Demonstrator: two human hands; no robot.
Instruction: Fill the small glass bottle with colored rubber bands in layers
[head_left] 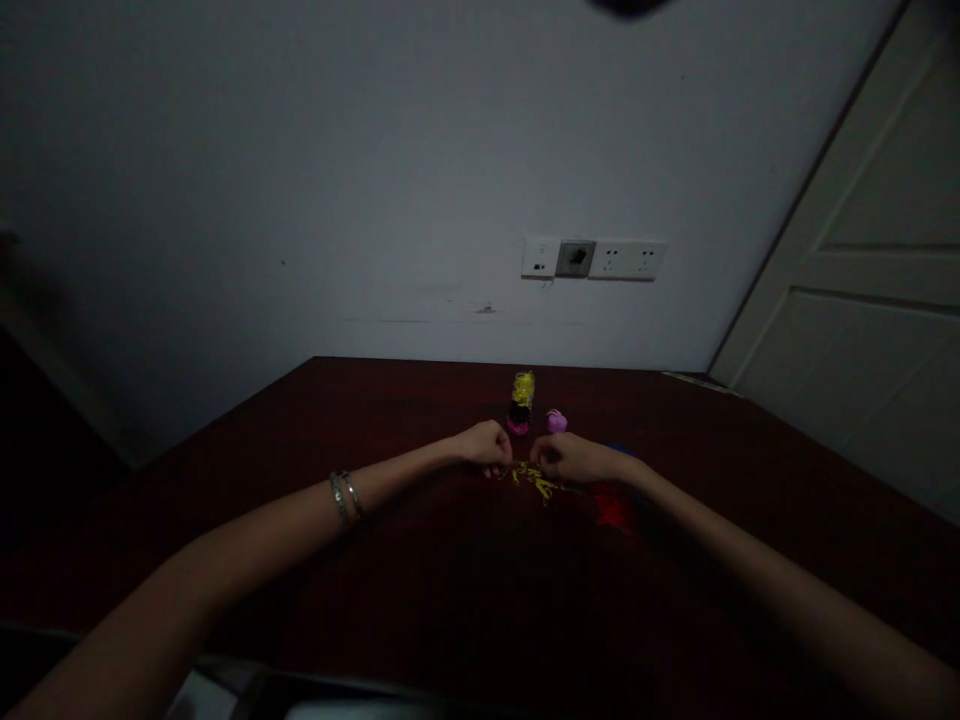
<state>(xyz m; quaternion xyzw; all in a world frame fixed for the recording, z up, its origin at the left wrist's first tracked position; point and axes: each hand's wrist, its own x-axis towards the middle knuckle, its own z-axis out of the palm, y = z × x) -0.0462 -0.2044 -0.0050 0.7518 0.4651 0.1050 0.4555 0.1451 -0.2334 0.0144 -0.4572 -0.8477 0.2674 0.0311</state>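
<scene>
My left hand (486,446) is closed, its fingers pinched together just left of a loose scatter of small yellow strips (543,487) that look like elastic bands. Facing it across a narrow gap, my right hand (568,457) has its fingers curled in a pinch over the right side of the scatter. Whatever either hand grips is too small and dark to make out. Behind them stands a clear jar (521,403) with yellow, black and pink contents in layers. A small pink rounded object (556,421) sits just beyond my right hand.
A red bundle (613,508) lies below my right wrist, and something blue (621,450) is partly hidden behind it. The dark red tabletop (450,590) meets a pale wall (375,200) with sockets (626,260). A white panelled door (862,270) stands at the right.
</scene>
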